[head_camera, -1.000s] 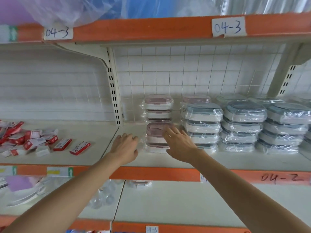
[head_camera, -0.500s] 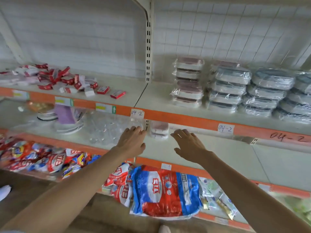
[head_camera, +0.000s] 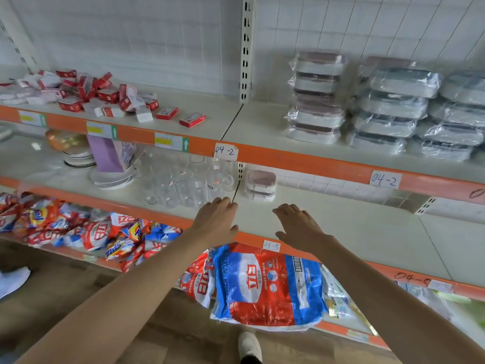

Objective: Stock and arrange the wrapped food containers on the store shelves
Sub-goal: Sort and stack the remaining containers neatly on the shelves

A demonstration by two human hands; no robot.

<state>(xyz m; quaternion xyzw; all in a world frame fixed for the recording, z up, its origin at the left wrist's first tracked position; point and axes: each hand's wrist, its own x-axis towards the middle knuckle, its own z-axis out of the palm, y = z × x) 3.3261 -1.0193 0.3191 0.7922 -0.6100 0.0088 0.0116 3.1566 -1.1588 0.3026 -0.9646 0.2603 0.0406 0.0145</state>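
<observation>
A: What fills the upper shelf (head_camera: 262, 127)?
B: Stacks of wrapped containers (head_camera: 388, 106), grey-lidded and pink-lidded, in crinkled clear film.
A: Anything lower?
B: A small pink-lidded stack (head_camera: 260, 185) at the back of the middle shelf (head_camera: 354, 227).
A: The hands?
B: Left hand (head_camera: 216, 222) and right hand (head_camera: 299, 227) reach toward it, fingers straight, holding nothing.

Small red and white boxes (head_camera: 105, 97) lie heaped on the upper left shelf. Below them stand clear drinking glasses (head_camera: 189, 179), beside stacked white plates (head_camera: 80, 158) and what may be a purple carton (head_camera: 106, 156). Detergent bags (head_camera: 262, 282) fill the bottom shelf. Handwritten labels (head_camera: 384, 179) mark the orange edges.
</observation>
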